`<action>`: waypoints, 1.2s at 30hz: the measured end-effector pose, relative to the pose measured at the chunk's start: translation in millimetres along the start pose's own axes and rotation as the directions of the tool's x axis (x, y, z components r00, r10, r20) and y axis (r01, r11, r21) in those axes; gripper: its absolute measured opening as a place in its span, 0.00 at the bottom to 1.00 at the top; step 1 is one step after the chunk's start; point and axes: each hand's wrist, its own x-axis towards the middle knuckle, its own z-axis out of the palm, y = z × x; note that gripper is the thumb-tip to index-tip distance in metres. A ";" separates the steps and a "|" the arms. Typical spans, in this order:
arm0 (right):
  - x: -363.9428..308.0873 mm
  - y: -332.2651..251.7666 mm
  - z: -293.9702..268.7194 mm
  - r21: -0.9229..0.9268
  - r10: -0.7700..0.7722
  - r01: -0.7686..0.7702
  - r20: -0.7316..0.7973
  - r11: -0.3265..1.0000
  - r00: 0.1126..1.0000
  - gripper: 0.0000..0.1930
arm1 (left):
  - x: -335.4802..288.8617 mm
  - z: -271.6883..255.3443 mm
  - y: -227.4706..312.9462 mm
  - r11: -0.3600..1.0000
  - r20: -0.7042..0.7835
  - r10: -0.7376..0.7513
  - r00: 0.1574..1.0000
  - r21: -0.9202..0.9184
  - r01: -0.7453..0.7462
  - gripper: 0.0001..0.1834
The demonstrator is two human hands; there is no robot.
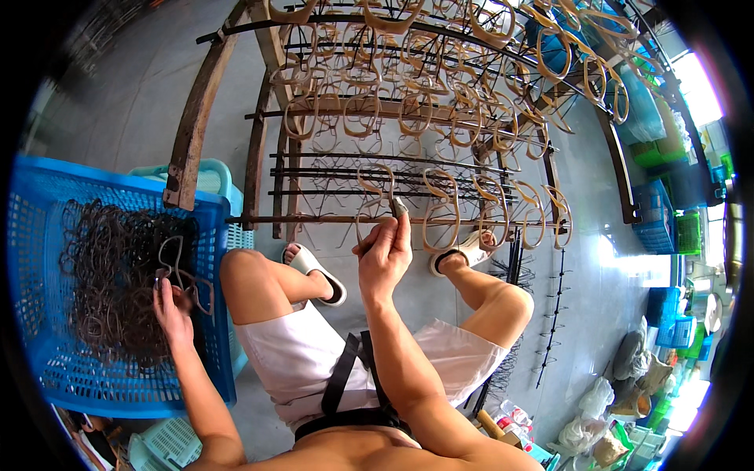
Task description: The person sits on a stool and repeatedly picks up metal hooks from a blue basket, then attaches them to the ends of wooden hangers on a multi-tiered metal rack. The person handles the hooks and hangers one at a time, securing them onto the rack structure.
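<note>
My left hand (173,312) is over a blue basket (118,400), closed on a pale grey glasses frame (181,271) with two open rims. Under it lies a heap of dark glasses frames (106,290). My right hand (384,247) reaches up to the lowest front rod (314,219) of a rack. Its fingers pinch at the side of a tan glasses frame (375,166) standing at the rod. A greyish piece shows at the fingertips; I cannot make out whether it is a tool or a covering. More tan frames (441,206) sit along the rod to the right.
The wooden rack (206,102) carries several tiers of rods with hanging frames. Its legs stand close before my knees. A pale green basket (206,174) is behind the blue one. Rods with wire hooks (554,314) lie at the right, beyond them bags (597,398) and crates (656,220).
</note>
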 end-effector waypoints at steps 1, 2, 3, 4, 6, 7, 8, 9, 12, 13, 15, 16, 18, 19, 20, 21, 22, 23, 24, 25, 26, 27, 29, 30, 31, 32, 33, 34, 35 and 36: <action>-2.5 3.7 0.0 -0.070 -0.036 0.037 0.018 0.997 0.999 0.12 | -5.8 3.3 4.2 1.000 -0.006 0.006 1.000 -0.025 -0.006 0.11; -4.8 5.3 1.5 -0.088 -0.044 0.046 0.024 0.995 0.999 0.12 | -10.0 9.4 8.5 0.999 -0.006 0.013 1.000 -0.052 -0.013 0.11; -7.7 6.9 3.1 -0.105 -0.052 0.054 0.030 0.993 0.998 0.12 | -15.1 15.3 13.1 0.999 -0.009 0.021 1.000 -0.049 -0.021 0.10; -10.1 8.1 3.8 -0.123 -0.058 0.062 0.035 0.990 0.998 0.12 | -22.1 21.7 18.3 0.999 -0.012 0.028 1.000 -0.044 -0.028 0.10; -8.3 10.7 0.9 -0.227 -0.102 0.115 0.070 0.967 0.992 0.12 | -34.4 33.3 31.2 0.998 0.005 0.059 0.998 -0.031 -0.059 0.11; -6.1 11.5 -1.1 -0.265 -0.121 0.139 0.083 0.954 0.989 0.12 | -40.1 38.7 35.7 0.997 0.027 0.079 0.997 -0.025 -0.078 0.12; -4.3 9.6 -1.1 -0.302 -0.143 0.166 0.098 0.939 0.985 0.12 | -45.9 43.9 39.6 0.995 0.049 0.098 0.994 -0.023 -0.097 0.14; -5.5 5.9 -0.5 -0.313 -0.152 0.174 0.093 0.934 0.984 0.11 | -51.5 48.1 42.4 0.992 0.085 0.122 0.989 -0.027 -0.120 0.16; 0.9 14.6 -7.4 -0.320 -0.167 0.179 0.064 0.930 0.984 0.11 | -69.0 61.7 44.3 0.991 0.179 0.134 0.975 -0.020 -0.133 0.13; 0.6 7.9 -4.7 -0.284 -0.150 0.157 0.048 0.946 0.988 0.11 | -76.0 69.7 44.9 0.992 0.175 0.121 0.977 -0.041 -0.115 0.12; 1.5 2.4 -6.1 -0.181 -0.036 0.045 0.049 0.982 0.998 0.15 | -88.6 81.2 46.4 0.992 0.206 0.111 0.972 -0.088 -0.095 0.11; 1.9 3.4 -8.5 -0.119 0.022 -0.015 0.057 0.993 0.998 0.15 | -97.0 93.8 50.6 0.991 0.214 0.105 0.971 -0.101 -0.085 0.12; 0.5 -5.3 -11.8 -0.117 0.067 -0.054 0.106 0.992 0.992 0.16 | -107.9 106.1 54.4 0.994 0.232 0.096 0.968 -0.082 -0.079 0.13; 0.3 -6.8 -14.8 -0.092 0.080 -0.071 0.104 0.993 0.991 0.16 | -113.1 112.7 55.5 0.994 0.260 0.097 0.961 -0.082 -0.078 0.14; -1.1 -8.4 -15.7 -0.067 0.093 -0.087 0.102 0.994 0.990 0.16 | -116.9 117.6 56.5 0.994 0.288 0.098 0.953 -0.081 -0.077 0.14; -3.9 -9.9 -14.7 -0.069 0.071 -0.064 0.107 0.996 0.992 0.16 | -118.6 119.7 57.6 0.989 0.339 0.150 0.929 -0.064 -0.136 0.14; -1.9 -9.1 -17.4 -0.071 0.066 -0.058 0.123 0.996 0.990 0.14 | -118.4 120.0 55.8 0.989 0.366 0.148 0.919 -0.047 -0.140 0.14; 2.6 -6.7 -22.0 -0.074 0.061 -0.051 0.138 0.996 0.989 0.13 | -120.5 122.0 57.2 0.989 0.369 0.145 0.918 -0.044 -0.138 0.14; 6.7 -4.9 -25.4 -0.076 0.056 -0.045 0.152 0.996 0.987 0.12 | -122.4 124.2 58.6 0.990 0.374 0.142 0.916 -0.041 -0.137 0.14; 9.5 -4.3 -26.7 -0.014 0.075 -0.074 0.183 0.997 0.980 0.10 | -122.3 123.9 57.8 0.990 0.372 0.138 0.918 -0.042 -0.133 0.14; 13.1 -4.0 -27.2 0.047 0.091 -0.104 0.215 0.993 0.972 0.08 | -122.0 122.9 56.6 0.991 0.371 0.135 0.919 -0.042 -0.128 0.14; 15.7 -3.1 -28.3 0.107 0.105 -0.135 0.248 0.985 0.963 0.08 | -122.0 122.2 55.6 0.991 0.371 0.131 0.919 -0.043 -0.124 0.14; 15.5 0.6 -26.2 0.292 0.158 -0.231 0.253 0.928 0.955 0.07 | -123.5 125.2 55.9 0.994 0.394 0.111 0.912 -0.064 -0.094 0.14; 14.8 0.6 -26.5 0.330 0.182 -0.260 0.247 0.907 0.952 0.07 | -124.4 126.4 55.7 0.994 0.406 0.101 0.908 -0.073 -0.078 0.14; 10.5 -3.6 -24.9 0.247 0.213 -0.265 0.218 0.932 0.952 0.07 | -124.8 124.0 53.0 0.994 0.401 0.103 0.910 -0.066 -0.083 0.14; 11.1 -2.9 -26.0 0.231 0.194 -0.242 0.213 0.942 0.958 0.06 | -124.3 125.0 52.4 0.994 0.400 0.109 0.910 -0.074 -0.086 0.14; 12.1 -2.2 -27.1 0.214 0.175 -0.220 0.208 0.952 0.962 0.06 | -123.9 126.2 51.9 0.993 0.399 0.115 0.910 -0.082 -0.090 0.14; 12.9 -2.0 -28.9 0.197 0.157 -0.197 0.201 0.960 0.967 0.06 | -123.6 127.4 51.7 0.992 0.400 0.120 0.909 -0.090 -0.091 0.14; 14.8 -3.9 -30.6 0.134 0.140 -0.169 0.198 0.977 0.970 0.08 | -123.4 128.2 51.7 0.992 0.402 0.117 0.908 -0.085 -0.090 0.14; 16.8 -5.1 -33.1 0.101 0.155 -0.180 0.215 0.978 0.964 0.08 | -123.2 128.4 52.0 0.993 0.404 0.114 0.908 -0.081 -0.089 0.14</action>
